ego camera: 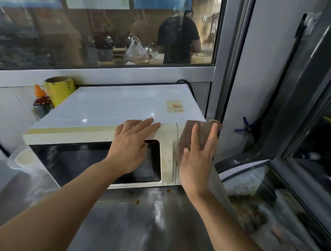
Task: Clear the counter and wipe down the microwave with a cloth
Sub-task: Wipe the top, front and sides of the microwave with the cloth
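Observation:
A white microwave (104, 108) with a dark door window stands on a steel counter (126, 220) below a window. My left hand (131, 145) lies flat against the upper right of the microwave's door, its fingertips reaching over the top front edge. My right hand (197, 158) presses a brown cloth (189, 132) with straight fingers against the control panel at the microwave's right front corner. A few brown crumbs (137, 201) lie on the counter just in front of the microwave.
Left of the microwave stand a dark sauce bottle (42, 105) with an orange cap, a yellow tape roll (60, 91) and a pale plastic tub (25, 160). A black cable (183, 81) runs behind. A glass-fronted cabinet (294, 196) stands close on the right. A person works behind the window.

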Tool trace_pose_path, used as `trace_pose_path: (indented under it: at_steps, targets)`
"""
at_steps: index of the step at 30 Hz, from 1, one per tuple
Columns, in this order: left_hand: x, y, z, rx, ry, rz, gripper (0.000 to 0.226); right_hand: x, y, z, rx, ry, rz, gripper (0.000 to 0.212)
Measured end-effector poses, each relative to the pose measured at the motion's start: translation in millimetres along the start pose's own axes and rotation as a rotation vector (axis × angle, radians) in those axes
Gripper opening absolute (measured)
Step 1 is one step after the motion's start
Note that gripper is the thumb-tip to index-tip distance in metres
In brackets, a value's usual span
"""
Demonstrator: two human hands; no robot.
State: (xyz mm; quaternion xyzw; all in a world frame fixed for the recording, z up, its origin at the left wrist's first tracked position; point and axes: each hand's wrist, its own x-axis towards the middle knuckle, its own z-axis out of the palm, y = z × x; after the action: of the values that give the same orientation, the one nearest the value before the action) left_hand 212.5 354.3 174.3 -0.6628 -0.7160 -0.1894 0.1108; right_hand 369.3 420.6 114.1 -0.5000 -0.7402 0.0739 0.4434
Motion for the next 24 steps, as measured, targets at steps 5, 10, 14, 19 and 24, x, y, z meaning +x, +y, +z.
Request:
trace_pose_path:
  at_steps: [5, 10, 14, 19, 24]
  targets:
    - [6, -21, -11, -0.134, -0.036, 0.057, 0.067, -18, -27, 30, -0.127, 0.078, -0.171, 0.074]
    - [4, -23, -9, -0.178, -0.023, 0.070, 0.068, -18, -17, 29, -0.158, 0.015, -0.420, 0.067]
    - [5, -27, -5, -0.186, -0.017, 0.081, 0.068, -10, 30, 1, -0.215, -0.019, -0.362, 0.064]
    - [4, -29, -3, -0.201, 0.003, 0.092, 0.072, -20, -2, 25, -0.139, 0.107, -0.243, 0.057]
    - [3, -28, -1, -0.199, 0.026, 0.100, 0.074, -29, -22, 38, -0.141, 0.065, -0.402, 0.058]
